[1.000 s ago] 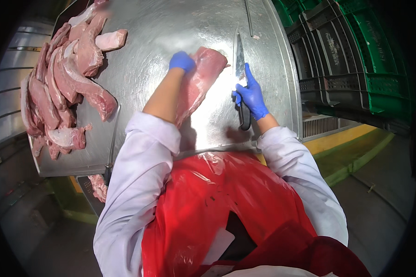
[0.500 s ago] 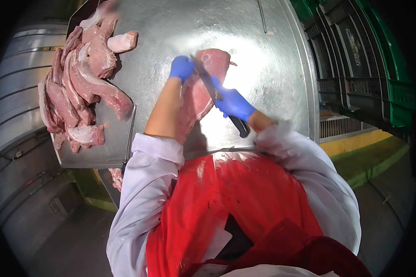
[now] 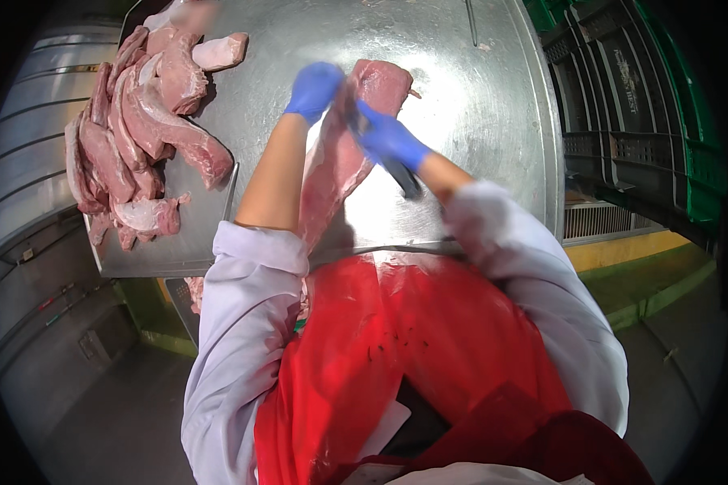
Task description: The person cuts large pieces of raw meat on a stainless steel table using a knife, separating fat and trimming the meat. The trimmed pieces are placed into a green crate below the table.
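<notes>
Both hands press the meat cut (image 3: pixel 344 153), right hand (image 3: pixel 388 139) gripping a knife (image 3: pixel 400 174).

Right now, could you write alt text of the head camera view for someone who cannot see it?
Seen from above, a person in a red apron works a long cut of raw pink meat on a steel table: the blue-gloved left hand steadies it while the blue-gloved right hand grips a dark-handled knife. More raw cuts are piled at the table's left.

Meat cut (image 3: pixel 340 158) mid-table (image 3: pixel 493 121); meat pile (image 3: pixel 137 137) left (table's edge).
</notes>
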### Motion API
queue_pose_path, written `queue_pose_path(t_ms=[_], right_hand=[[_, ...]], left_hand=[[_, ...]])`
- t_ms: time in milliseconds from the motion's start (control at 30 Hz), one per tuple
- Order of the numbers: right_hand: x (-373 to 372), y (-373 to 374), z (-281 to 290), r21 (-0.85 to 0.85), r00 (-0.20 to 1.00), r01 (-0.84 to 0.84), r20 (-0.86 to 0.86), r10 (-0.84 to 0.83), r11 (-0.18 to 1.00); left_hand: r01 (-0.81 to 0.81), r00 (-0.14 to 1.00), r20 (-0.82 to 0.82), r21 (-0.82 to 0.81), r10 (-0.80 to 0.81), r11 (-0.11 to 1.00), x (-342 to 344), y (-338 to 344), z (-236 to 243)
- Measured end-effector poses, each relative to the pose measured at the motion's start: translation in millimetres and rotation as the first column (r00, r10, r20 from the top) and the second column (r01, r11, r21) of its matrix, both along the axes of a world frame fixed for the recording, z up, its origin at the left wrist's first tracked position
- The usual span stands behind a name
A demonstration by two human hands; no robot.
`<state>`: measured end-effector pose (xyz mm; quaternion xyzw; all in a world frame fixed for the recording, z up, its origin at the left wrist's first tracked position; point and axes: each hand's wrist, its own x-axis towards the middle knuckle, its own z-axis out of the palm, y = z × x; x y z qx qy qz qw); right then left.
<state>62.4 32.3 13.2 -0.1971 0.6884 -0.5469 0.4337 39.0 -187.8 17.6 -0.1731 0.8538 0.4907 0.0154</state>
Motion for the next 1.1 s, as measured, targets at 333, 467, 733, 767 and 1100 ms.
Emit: queue_pose_path(t_ms=[333,467,733,767,1100], right_hand=[[45.5,-8.2,24.0,0.13,0.983,-0.145,-0.093,0.157,0.981],[40.1,-41.1,-6.8,0.156,0.927,-0.012,-0.368,0.069,0.988],[64.2,-47.6,-19.4,0.162,0.968,-0.087,-0.218,0.121,0.983],[60.4,-60.9,-26.7,0.169,0.951,-0.049,-0.292,0.098,0.984],[103.2,-75.8,6.4,0.139,0.981,-0.148,-0.105,0.163,0.979]], left_hand=[[-0.162,0.973,0.022,0.779,0.232,0.606,13.5,-10.6,32.5],[-0.096,0.976,-0.02,0.855,0.217,0.51,15.1,-8.6,44.7],[0.057,0.967,-0.156,0.903,0.199,0.427,39.4,-26.4,70.6],[0.092,0.968,-0.18,0.903,0.176,0.42,39.7,-29.7,71.3],[0.093,0.928,-0.185,0.956,0.324,0.279,90.1,-42.3,123.7]])
